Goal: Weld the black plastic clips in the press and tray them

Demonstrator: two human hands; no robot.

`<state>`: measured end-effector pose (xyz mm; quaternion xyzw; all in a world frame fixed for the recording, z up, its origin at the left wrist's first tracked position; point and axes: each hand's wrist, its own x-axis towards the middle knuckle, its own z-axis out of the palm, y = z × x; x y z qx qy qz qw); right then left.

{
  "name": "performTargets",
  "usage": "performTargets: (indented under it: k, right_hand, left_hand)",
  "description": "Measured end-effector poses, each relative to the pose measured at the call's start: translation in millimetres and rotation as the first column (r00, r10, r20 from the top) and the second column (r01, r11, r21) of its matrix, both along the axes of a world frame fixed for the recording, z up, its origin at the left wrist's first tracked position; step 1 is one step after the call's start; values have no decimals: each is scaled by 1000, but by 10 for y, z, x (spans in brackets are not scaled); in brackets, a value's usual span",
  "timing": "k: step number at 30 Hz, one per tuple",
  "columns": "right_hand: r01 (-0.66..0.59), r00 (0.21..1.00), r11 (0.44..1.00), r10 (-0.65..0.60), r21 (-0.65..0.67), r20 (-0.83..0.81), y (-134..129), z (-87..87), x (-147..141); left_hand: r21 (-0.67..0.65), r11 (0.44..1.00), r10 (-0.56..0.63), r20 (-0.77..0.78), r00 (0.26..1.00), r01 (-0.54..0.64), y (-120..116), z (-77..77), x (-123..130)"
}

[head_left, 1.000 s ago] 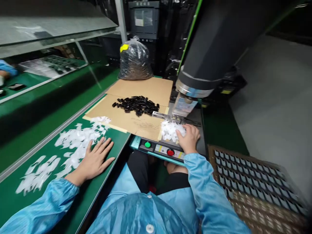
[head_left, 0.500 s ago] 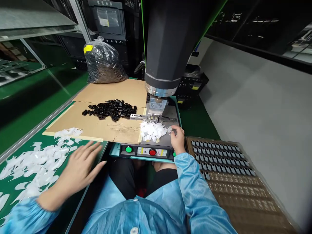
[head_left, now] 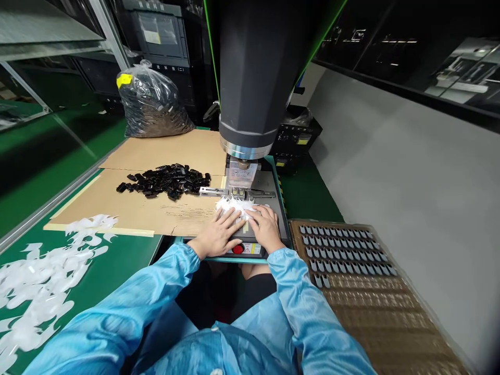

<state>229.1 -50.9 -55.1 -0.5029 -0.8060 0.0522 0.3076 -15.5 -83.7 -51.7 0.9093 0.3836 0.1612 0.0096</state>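
Observation:
My left hand (head_left: 221, 233) lies with fingers spread over the near left side of a heap of small white film pieces (head_left: 235, 203) on the machine's plate. From the right, my right hand (head_left: 265, 225) rests on the same heap, its fingers stretched out and apart. Both hands cover part of the pile. Just beyond it sits a metal fixture (head_left: 238, 193) under the press head (head_left: 250, 138). Below my left hand a red button (head_left: 238, 250) shows on the machine's front panel.
Black plastic parts (head_left: 167, 181) lie heaped on cardboard (head_left: 133, 205). More white film pieces (head_left: 47, 276) cover the green table at left. A tray (head_left: 385, 312) with rows of grey parts stands at right. A filled plastic bag (head_left: 154, 104) stands behind the cardboard.
My left hand has moved right from above the green table onto the white heap. My right hand has shifted left from the heap's right edge and flattened onto it. The view has shifted slightly.

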Motion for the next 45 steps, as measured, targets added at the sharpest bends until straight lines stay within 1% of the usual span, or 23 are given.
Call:
performTargets:
  k: [2, 4, 8, 11, 15, 18, 21, 24, 27, 31, 34, 37, 39, 42, 45]
  right_hand:
    - [26, 1000, 1000, -26, 8, 8, -6, -6, -7]
    - [30, 1000, 999, -30, 18, -6, -18, -1, -4]
    - [16, 993, 998, -8, 63, -116, -44, 27, 32]
    - [20, 973, 996, 1, 90, -229, -46, 37, 70]
    - [111, 940, 989, -74, 93, -332, -22, 18, 95]
    - [140, 929, 987, -105, 76, -356, -6, 1, 94]
    - [140, 931, 987, -106, 74, -350, 0, -10, 91]
    - [145, 928, 986, -105, 87, -356, 0, -21, 95]
    - [154, 921, 983, -108, 95, -374, -5, -27, 100]
    - [184, 894, 979, -128, 91, -430, 0, -11, 96]
    - [217, 879, 972, -156, 88, -452, 44, 31, 77]
    - [230, 901, 967, -168, 112, -401, 148, 103, 15]
    - [221, 933, 965, -168, 138, -318, 253, 156, -66]
    - [216, 971, 965, -195, 149, -141, 436, 222, -232]
    - [220, 973, 968, -226, 119, 37, 587, 262, -399]
  left_hand:
    - [13, 1000, 1, -37, 999, 0, 71, 7, -86]
    - [23, 1000, 1, -42, 999, 0, 104, 34, -155]
    - [34, 999, 15, 22, 1000, -16, 71, 89, -185]
    - [25, 994, 99, 100, 990, -102, 27, 101, -137]
    - [21, 963, 263, 132, 956, -268, 28, 83, -49]
    - [27, 941, 331, 144, 933, -338, 67, 73, 15]
    - [25, 929, 361, 160, 919, -369, 101, 77, 70]
    - [14, 940, 331, 213, 919, -341, 111, 85, 99]
    - [-12, 957, 279, 312, 908, -289, 110, 82, 96]
    - [-116, 963, 269, 473, 839, -243, 149, 55, 59]
    - [-184, 962, 271, 562, 782, -201, 230, 47, 10]
    - [-198, 966, 257, 647, 718, -167, 373, 90, -58]
    - [-179, 965, 261, 667, 698, -189, 518, 144, -98]
    - [-128, 957, 281, 625, 728, -260, 790, 222, -101]
    - [-98, 942, 325, 498, 804, -321, 1032, 255, -25]
